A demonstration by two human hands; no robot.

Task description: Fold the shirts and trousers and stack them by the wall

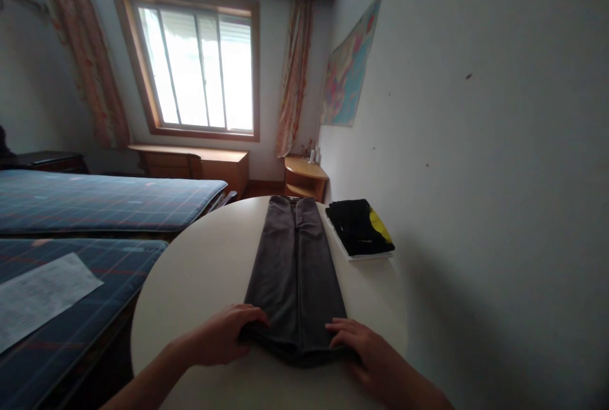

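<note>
While the left hand and right hand grip grey trousers by the hems, a folded black garment right of the trousers bears a yellow print and tiny, unreadable marks.

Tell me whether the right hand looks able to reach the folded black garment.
Probably yes, if the right hand leaves the gray trousers: only bare tabletop shows between that hand and the folded black garment.
</note>
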